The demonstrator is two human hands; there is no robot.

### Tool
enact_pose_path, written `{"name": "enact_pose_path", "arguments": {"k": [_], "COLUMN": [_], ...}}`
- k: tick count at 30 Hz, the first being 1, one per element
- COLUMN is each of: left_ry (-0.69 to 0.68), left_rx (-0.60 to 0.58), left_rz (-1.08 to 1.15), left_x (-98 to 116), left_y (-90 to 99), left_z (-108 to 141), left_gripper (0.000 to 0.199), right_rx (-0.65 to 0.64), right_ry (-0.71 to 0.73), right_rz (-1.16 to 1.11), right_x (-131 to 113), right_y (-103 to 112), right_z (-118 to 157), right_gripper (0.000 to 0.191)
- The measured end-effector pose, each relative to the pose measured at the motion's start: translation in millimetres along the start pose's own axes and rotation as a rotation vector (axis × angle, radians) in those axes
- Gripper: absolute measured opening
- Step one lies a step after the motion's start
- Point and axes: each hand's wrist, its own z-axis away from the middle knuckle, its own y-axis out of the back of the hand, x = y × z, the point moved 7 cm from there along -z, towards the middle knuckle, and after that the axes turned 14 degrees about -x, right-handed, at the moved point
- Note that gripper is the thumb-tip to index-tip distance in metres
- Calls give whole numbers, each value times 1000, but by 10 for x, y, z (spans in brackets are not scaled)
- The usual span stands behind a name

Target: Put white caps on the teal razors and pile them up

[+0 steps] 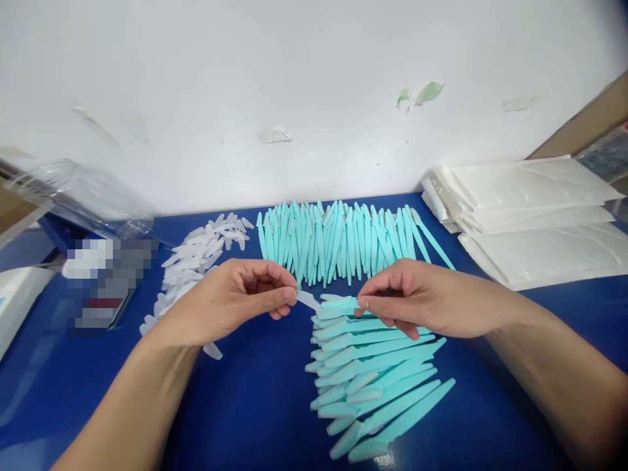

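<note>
My left hand point(262, 293) pinches a translucent plastic blade cap point(308, 300) between thumb and forefinger, its free end pointing right. Close by on the right, my right hand point(400, 294) is closed with its fingertips on a turquoise eyebrow razor point(339, 305). The razor's head points left toward the cap; whether the two touch I cannot tell. Beneath my right hand lies a stack of turquoise razors point(363, 353), most with heads to the left. Behind both hands a row of similar razors point(333, 239) stretches along the wall. Loose translucent caps point(196, 255) are heaped behind my left forearm.
The blue table point(235, 405) meets a white wall point(294, 78) at the back. White plastic bags point(534, 196) are piled at the right. On the left are a clear plastic bag point(83, 196), a partly blurred dark phone-like object point(118, 281) and a white box-like object point(22, 301).
</note>
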Motion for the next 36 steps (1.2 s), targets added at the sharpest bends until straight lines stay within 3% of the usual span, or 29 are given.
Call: {"name": "enact_pose_path", "arguments": {"k": [3, 8, 12, 16, 22, 30, 36], "left_ry": [13, -89, -178, -243, -354, -424, -377], "left_rx": [15, 178, 227, 298, 395, 267, 326], "left_rz": [-21, -144, -204, -178, -443, -495, -471], "left_x": [-24, 103, 176, 185, 346, 426, 372], "left_y": [6, -78, -143, -45, -30, -212, -104], "left_z": [-6, 5, 8, 42, 151, 65, 122], "left_gripper": [13, 12, 6, 4, 10, 17, 14], "right_rx": [29, 139, 108, 119, 126, 71, 47], "right_ry": [-25, 48, 98, 89, 59, 68, 38], "right_rz": [12, -145, -185, -148, -90, -72, -55], "right_x": [57, 68, 45, 64, 71, 38, 56], "right_y": [26, 94, 80, 110, 149, 104, 91], "right_z": [12, 53, 57, 72, 102, 108, 140], "right_gripper": [39, 31, 35, 36, 40, 42, 39]}}
